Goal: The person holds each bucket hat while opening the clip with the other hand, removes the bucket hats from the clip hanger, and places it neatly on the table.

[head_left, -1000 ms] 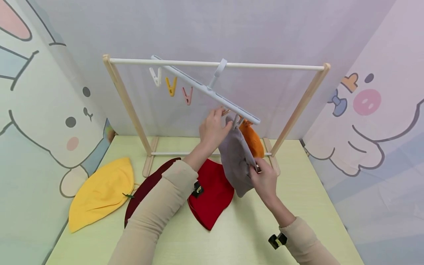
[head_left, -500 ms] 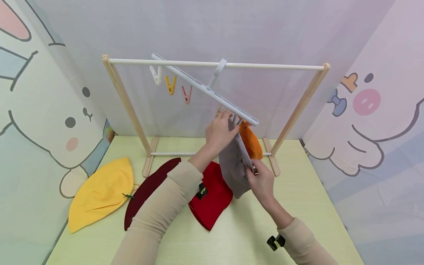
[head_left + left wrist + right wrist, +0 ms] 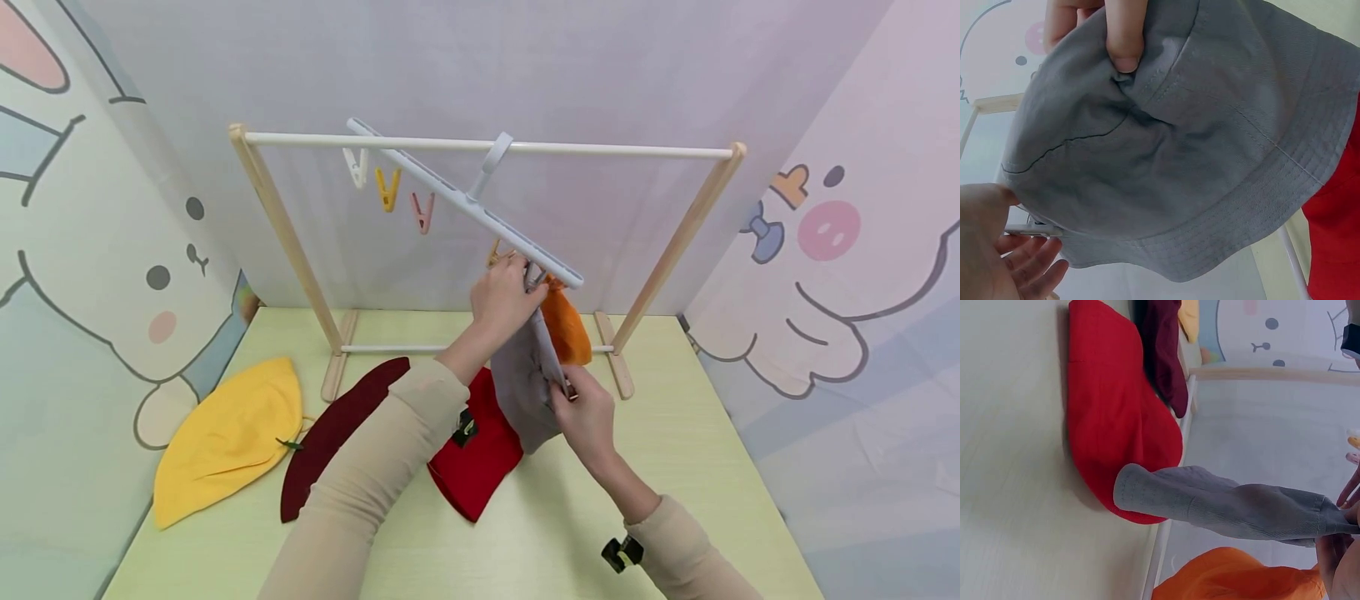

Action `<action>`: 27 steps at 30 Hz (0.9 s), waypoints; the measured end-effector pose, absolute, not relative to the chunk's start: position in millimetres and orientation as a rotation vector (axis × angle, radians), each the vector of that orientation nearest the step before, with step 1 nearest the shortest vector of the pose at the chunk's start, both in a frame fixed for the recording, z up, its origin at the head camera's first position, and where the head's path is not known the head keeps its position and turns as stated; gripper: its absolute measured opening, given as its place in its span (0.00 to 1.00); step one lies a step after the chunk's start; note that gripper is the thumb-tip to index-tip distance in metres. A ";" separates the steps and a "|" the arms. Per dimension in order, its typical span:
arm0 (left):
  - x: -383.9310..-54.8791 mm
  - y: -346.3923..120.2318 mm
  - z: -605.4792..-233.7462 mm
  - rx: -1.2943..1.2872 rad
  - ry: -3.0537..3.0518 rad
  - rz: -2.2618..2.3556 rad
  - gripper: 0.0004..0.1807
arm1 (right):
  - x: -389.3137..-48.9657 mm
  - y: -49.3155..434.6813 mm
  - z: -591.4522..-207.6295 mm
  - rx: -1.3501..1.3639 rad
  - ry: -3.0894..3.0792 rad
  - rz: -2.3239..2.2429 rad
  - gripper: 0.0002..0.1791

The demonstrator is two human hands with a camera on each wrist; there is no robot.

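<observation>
A grey bucket hat (image 3: 517, 379) hangs folded beneath the right end of the pale blue clip hanger (image 3: 480, 212), which tilts down to the right. My right hand (image 3: 588, 412) pinches the hat's cloth on its right side; in the left wrist view its thumb (image 3: 1125, 44) presses a fold into the crown. My left hand (image 3: 504, 302) is up at the hat's top edge below the hanger. In the left wrist view, the thumb and fingers of that hand pinch a pale clothespin (image 3: 1035, 230) at the hat's edge. An orange hat (image 3: 566, 325) hangs just behind.
White, yellow and pink clothespins (image 3: 422, 213) dangle from the hanger's left half. The hanger hooks on the white rail (image 3: 622, 150) of a wooden-legged rack. Yellow (image 3: 228, 442), maroon (image 3: 341, 429) and red (image 3: 480, 467) hats lie on the table (image 3: 697, 433).
My left hand has shifted right and slightly down along the hat's top, uncovering a yellowish clothespin. The right hand and grey hat have moved slightly left and down.
</observation>
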State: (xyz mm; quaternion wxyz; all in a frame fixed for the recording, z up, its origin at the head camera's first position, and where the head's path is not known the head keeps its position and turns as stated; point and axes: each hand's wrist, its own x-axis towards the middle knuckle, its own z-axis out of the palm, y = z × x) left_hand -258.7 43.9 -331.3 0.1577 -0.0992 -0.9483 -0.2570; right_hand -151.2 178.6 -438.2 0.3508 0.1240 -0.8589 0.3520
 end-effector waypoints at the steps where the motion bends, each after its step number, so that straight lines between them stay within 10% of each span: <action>1: -258.8 44.4 -331.0 -0.280 -2.711 -0.734 0.17 | -150.7 178.1 -438.3 0.321 -2.228 0.913 0.07; 27: -261.8 46.8 -329.8 -0.256 -2.678 -0.708 0.14 | -145.5 172.1 -439.9 0.360 -2.231 0.940 0.08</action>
